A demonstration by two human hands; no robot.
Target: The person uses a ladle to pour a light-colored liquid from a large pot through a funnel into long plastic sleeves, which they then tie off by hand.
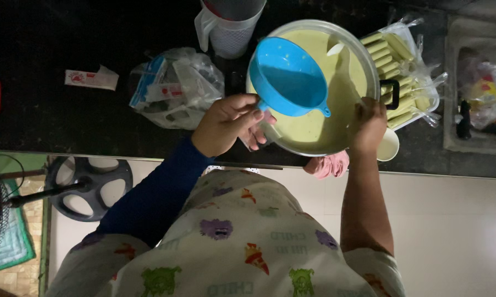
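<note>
The left hand [228, 124], arm bent, grips the blue funnel [285, 77] by its handle over the pale-green-filled pot [314, 140] on the tabletop [50, 115]. The right hand [369, 124] clasps the pot's right rim.

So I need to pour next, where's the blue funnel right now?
In the head view the blue funnel is right of centre, held by its handle in the left hand above the pale yellow-green liquid in the round pot, whose rim the right hand grips.

Dark counter [50, 115] bears pot [358, 52], jug [228, 30], probably bags [176, 88].
</note>
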